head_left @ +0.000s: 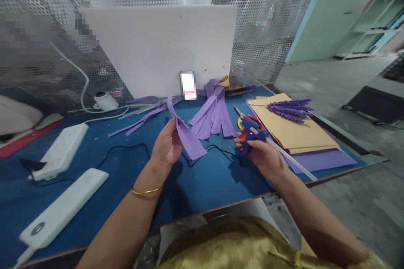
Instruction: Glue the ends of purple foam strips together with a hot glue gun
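Observation:
Between the fingers of my left hand [167, 143] is a purple paper strip [191, 141], its wide end hanging toward the right. My right hand [265, 155] is wrapped round a dark blue glue gun [249, 134] with a small red light and a clear glue stick [296, 162] sticking out of its back. The nozzle is hard to make out. Just behind the gun lie scissors [254, 121] with red and yellow handles, partly covered by it. Farther back, several cut purple strips [214, 115] fan out on the blue table [202, 185].
A lit phone [188, 85] leans against the white board [170, 46]. Brown paper sheets [303, 132] with purple lavender stems [290, 109] lie at right. A white power strip [65, 208], another white block [61, 151] and a black cord [126, 147] occupy the left.

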Motion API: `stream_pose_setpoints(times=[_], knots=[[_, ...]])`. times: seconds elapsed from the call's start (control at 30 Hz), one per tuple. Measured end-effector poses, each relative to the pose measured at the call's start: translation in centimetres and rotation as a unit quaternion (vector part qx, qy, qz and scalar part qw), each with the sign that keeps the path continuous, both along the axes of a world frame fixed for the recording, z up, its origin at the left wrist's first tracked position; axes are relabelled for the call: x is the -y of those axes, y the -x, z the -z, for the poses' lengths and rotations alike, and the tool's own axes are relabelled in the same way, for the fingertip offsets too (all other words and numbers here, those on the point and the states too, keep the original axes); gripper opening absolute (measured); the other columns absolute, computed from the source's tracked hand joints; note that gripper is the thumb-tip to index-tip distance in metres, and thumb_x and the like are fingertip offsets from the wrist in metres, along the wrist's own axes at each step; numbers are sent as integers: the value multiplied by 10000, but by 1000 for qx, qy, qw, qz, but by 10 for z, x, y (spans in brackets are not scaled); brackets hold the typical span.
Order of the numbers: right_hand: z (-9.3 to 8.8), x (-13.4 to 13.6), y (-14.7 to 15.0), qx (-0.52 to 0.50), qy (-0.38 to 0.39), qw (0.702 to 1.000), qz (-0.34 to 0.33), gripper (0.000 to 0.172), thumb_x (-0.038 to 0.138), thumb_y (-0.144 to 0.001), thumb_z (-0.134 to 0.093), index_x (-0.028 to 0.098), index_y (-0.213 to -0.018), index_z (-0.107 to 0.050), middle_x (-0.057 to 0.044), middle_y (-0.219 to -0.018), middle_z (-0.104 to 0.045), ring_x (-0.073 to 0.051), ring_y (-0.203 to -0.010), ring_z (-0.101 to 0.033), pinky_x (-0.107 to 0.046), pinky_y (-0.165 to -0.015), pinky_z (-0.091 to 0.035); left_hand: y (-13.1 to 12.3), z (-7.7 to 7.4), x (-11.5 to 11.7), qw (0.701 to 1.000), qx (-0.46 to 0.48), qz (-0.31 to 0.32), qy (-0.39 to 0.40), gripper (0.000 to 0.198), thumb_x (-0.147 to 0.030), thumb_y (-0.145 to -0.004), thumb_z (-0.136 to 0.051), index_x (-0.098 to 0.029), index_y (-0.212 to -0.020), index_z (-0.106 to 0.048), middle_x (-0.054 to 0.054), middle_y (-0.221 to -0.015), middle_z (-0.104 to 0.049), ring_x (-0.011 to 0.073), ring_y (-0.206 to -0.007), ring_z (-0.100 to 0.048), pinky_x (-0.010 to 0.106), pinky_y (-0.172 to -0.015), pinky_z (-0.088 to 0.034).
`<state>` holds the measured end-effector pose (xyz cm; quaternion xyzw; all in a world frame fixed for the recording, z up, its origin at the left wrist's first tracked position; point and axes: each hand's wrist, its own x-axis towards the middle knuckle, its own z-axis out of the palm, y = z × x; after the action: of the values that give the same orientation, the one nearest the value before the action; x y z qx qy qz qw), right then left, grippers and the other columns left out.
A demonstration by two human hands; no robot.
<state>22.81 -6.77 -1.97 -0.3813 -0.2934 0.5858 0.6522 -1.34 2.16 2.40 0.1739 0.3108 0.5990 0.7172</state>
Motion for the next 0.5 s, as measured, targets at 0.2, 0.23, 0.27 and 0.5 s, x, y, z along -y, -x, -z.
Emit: stream_pose_setpoints(times=[0.2,0.23,0.27,0.5], knots=[[31,39,-16,97,-1,986,134,478,382,-662,-865,246,-1082,-682,-64,-1122,-730,-280,-1045,-710,-446,-965,-523,-5,-1,5,1000,-5,11,7,263,-162,-997,-504,-137,-784,-655,-11,-642,-690,74,-562,-646,175,-619,-547],[33,40,-18,118,7,981,152,492,393,-644,-877,235,-1067,-683,-66,-1094,-733,-276,-978,-724,-445,-923,-542,-6,0,5,1000,-8,7,6,259,-157,-994,-510,-136,-783,-658,-9,-644,-692,76,-563,-648,178,-617,-547],[35,41,-20,140,17,975,173,497,399,-623,-888,225,-1043,-685,-63,-1060,-735,-264,-909,-731,-435,-873,-561,-6,0,5,1000,-9,3,6,254,-152,-990,-516,-135,-781,-660,-8,-648,-694,77,-565,-651,179,-616,-546],[43,34,-19,207,14,949,239,449,343,-575,-906,213,-938,-676,4,-881,-714,-171,-699,-671,-325,-701,-560,-5,1,3,1000,-7,2,4,244,-151,-985,-536,-138,-773,-657,-9,-652,-695,77,-578,-660,179,-634,-545]])
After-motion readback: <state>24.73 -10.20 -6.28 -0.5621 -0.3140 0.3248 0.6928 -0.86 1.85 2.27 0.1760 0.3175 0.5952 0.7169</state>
